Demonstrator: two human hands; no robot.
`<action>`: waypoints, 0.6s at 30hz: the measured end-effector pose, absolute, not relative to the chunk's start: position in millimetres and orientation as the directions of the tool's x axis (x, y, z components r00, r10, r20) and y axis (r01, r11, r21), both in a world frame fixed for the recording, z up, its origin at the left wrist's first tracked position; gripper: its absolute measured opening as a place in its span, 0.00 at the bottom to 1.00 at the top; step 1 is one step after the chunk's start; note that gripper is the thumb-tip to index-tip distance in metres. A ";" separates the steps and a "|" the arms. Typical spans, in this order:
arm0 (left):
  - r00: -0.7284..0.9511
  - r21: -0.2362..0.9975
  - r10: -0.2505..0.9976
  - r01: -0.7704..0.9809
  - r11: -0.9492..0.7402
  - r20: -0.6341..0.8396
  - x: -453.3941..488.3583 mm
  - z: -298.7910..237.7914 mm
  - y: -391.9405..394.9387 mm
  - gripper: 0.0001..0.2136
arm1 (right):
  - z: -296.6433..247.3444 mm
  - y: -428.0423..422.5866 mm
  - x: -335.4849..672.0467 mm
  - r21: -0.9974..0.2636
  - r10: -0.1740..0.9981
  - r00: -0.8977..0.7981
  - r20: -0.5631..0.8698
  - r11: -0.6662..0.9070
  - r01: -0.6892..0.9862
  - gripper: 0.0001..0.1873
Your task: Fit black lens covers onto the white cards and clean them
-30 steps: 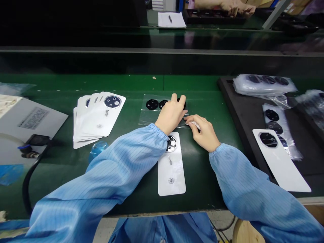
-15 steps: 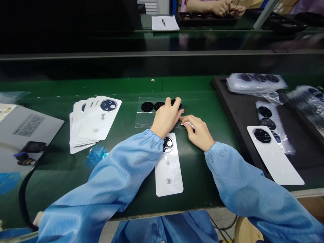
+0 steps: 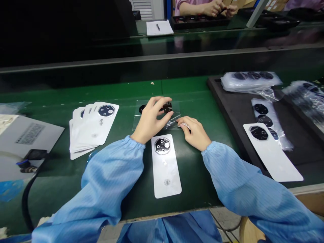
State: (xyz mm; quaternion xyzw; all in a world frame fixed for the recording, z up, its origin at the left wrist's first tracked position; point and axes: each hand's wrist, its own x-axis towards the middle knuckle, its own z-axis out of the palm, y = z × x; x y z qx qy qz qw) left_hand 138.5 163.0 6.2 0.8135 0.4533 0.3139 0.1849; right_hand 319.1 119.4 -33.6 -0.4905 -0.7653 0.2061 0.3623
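Observation:
My left hand [image 3: 153, 118] is over a clear plastic film [image 3: 136, 123], its thumb and index finger curved around a black lens cover [image 3: 167, 107] and seemingly holding it by the edges. Another black cover [image 3: 142, 108] on the film shows partly behind that hand. To the right, my right hand [image 3: 196, 131] pinches a small white item [image 3: 185, 126], mostly hidden in the fingers, beside the film's wrinkled edge. Nearer me lies a white phone back panel [image 3: 167, 168] with a black octagonal camera area at its top.
Fanned white panels [image 3: 95, 128] lie at left, beside a white box [image 3: 27, 135] with a cable [image 3: 26, 199]. At right, a black foam tray [image 3: 227, 118] bears bagged covers [image 3: 249, 81] and a single panel [image 3: 272, 153]. A co-worker's hands [image 3: 215, 8] are across the bench.
My left hand has drawn back leftward, uncovering the near panel's camera area, and its fingers now surround the cover. The right hand still pinches the white item. The view has shifted slightly.

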 end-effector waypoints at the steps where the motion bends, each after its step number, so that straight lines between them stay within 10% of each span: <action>1: 0.390 0.712 0.863 0.501 -0.491 0.321 130.5 7.4 158.4 0.17 | -33.9 119.3 319.2 -0.671 0.899 -0.257 0.353 0.435 0.601 0.10; 8: 0.289 0.981 0.952 0.134 -0.142 0.099 100.3 5.1 127.3 0.15 | -31.8 116.7 319.6 -0.664 0.893 -0.266 0.362 0.447 0.599 0.10; 18: 0.391 0.747 0.895 0.525 -0.407 0.212 87.8 -2.0 88.7 0.25 | -20.4 74.2 315.3 -0.671 0.815 -0.473 0.334 0.558 0.489 0.11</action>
